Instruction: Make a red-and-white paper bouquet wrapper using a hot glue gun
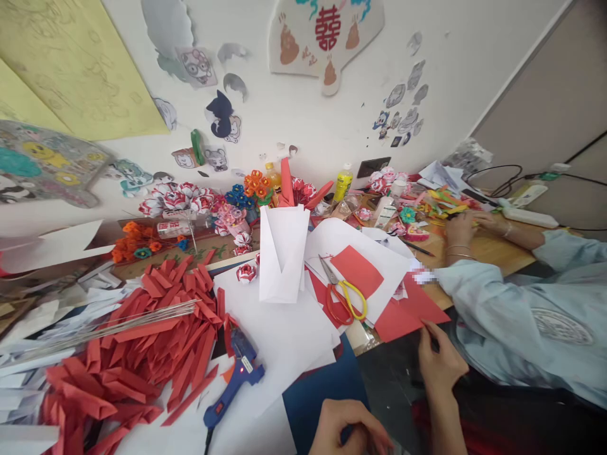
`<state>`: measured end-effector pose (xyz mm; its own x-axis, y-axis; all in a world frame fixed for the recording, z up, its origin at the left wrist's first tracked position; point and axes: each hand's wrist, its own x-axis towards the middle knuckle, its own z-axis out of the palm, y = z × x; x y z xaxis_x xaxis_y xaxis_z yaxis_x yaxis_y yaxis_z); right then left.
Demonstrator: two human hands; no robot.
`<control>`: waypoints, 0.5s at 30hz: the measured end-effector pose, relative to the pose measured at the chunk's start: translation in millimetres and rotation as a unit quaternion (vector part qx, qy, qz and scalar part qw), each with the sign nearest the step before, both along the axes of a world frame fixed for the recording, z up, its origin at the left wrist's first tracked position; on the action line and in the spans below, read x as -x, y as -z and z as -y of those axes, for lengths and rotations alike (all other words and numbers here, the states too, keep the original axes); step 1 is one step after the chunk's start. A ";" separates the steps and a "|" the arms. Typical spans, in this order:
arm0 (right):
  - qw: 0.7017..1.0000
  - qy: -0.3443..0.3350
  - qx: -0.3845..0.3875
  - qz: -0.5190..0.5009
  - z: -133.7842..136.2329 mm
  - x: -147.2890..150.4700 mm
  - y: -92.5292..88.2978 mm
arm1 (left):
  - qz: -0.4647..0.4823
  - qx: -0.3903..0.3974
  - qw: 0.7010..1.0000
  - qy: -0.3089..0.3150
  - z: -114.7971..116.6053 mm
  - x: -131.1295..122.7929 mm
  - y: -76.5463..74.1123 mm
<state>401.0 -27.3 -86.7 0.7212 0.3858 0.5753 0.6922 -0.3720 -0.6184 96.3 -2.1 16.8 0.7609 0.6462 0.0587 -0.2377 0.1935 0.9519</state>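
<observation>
My right hand (441, 360) pinches the near edge of a sheet of red paper (410, 309) between thumb and fingertips. The sheet lies partly under white paper. Low in the view, my left hand (348, 426) is loosely curved, with a gap between thumb and fingers and nothing visible in it; its lower part is cut off by the frame. Scissors (348, 300) with one red and one yellow handle rest on the papers, beside a smaller red piece (358, 275). A folded white paper sleeve (279, 259) stands left of them.
A blue glue gun (234, 373) with a lit red light lies on white sheets. Folded red paper strips (156, 316) and thin wires (123, 325) heap up at left. Paper flowers (175, 199) and bottles (342, 183) line the wall. A co-worker's hands (462, 230) handle things at right.
</observation>
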 end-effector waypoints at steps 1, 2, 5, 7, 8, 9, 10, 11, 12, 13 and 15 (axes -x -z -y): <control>0.997 -0.006 -0.048 -0.057 -1.3 8.2 -2.1 | -0.003 -0.001 1.000 0.004 2.0 0.9 1.0; 0.988 -0.011 -0.099 -0.119 -3.8 15.8 -4.4 | -0.008 0.001 1.000 0.008 4.5 1.4 1.9; 0.946 -0.022 -0.213 -0.245 -15.2 30.6 -9.2 | -0.032 -0.014 0.999 0.003 14.3 1.6 2.9; 0.935 -0.025 -0.236 -0.263 -23.7 33.0 -10.2 | -0.044 -0.034 0.998 -0.011 22.5 1.4 2.1; 0.932 -0.027 -0.242 -0.269 -27.7 32.3 -10.6 | -0.046 -0.038 0.998 -0.011 27.1 1.4 1.9; 0.930 -0.031 -0.243 -0.275 -31.4 30.6 -11.5 | -0.045 -0.036 0.998 -0.009 32.1 1.5 2.0; 0.929 -0.036 -0.240 -0.279 -35.0 28.1 -12.9 | -0.044 -0.029 0.999 -0.005 37.2 1.5 2.7; 0.930 -0.041 -0.234 -0.281 -38.5 25.1 -15.0 | -0.044 -0.020 0.999 -0.003 42.3 1.7 4.1; 0.932 -0.045 -0.223 -0.281 -42.3 21.7 -17.9 | -0.045 -0.014 0.999 -0.001 47.3 1.8 6.3; 0.935 -0.048 -0.211 -0.280 -46.4 18.0 -21.4 | -0.047 -0.014 0.999 0.001 51.9 1.9 8.9; 0.943 -0.050 -0.182 -0.274 -56.3 10.2 -29.6 | -0.056 -0.018 0.998 0.006 59.2 2.2 14.9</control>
<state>390.8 29.1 -57.1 0.9192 0.3164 0.2343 0.2523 -0.0165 -0.9675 94.2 -61.4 1.9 0.7718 0.6358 -0.0042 -0.1271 0.1607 0.9788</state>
